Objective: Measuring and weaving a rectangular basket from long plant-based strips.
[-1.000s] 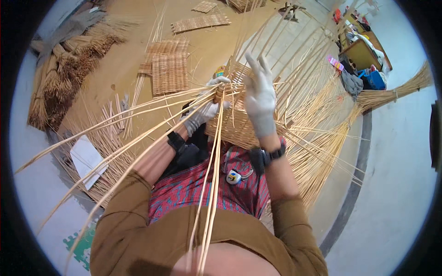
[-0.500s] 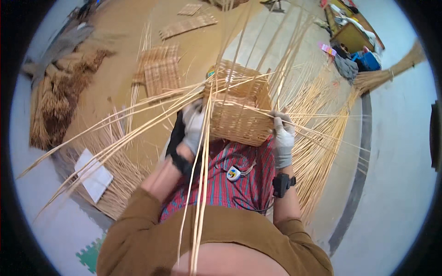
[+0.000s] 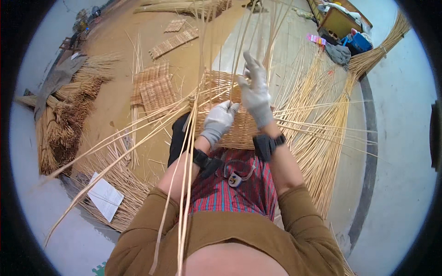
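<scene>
ok, basket (image 3: pixel 241 131) w/ upright canes (image 3: pixel 268 46); l hand (image 3: pixel 218 122) pinches one, r hand (image 3: pixel 256 95) spread.

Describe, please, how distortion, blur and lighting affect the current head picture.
In the head view, fisheye distortion bows the dark stripe at right and the corners go black; also in the head view, the upright canes look soft, while the woven basket is clearer; the head view's light seems fairly even, the pale wall bright.

Basket (image 3: pixel 240 132) ctr, reed pile (image 3: pixel 324 152) to R, mats (image 3: pixel 157 95) to L
</scene>
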A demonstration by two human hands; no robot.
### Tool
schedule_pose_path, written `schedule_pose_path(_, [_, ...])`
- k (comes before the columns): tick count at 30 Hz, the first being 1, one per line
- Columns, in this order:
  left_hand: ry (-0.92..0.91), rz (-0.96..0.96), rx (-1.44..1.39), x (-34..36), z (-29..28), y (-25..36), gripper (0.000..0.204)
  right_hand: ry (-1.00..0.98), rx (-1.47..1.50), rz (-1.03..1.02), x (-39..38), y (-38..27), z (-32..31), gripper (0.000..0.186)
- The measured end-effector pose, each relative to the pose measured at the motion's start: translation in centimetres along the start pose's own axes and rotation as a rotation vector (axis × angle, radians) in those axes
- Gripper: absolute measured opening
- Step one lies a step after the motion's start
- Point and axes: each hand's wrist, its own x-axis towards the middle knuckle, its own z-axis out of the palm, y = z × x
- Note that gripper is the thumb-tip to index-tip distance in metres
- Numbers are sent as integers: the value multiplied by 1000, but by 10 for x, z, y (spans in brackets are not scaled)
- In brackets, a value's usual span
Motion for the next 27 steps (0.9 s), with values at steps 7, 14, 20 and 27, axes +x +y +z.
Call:
schedule_pose_path(7, [2,45,42,-1,3,7,32,95,26,532,-147,4,-71,51])
schedule_pose_path(14, [-3,-11,-13,0,7,13,37,-18,40,177,-48,53,-19,64])
schedule_pose_path(20, [14,28,32,1,2,-7,25,269,182,522,-138,34,-57,31])
schedule_pose_path(27, [366,532,123,-62,-29,-33,33,-80,713,855,-99,-40,-15,41])
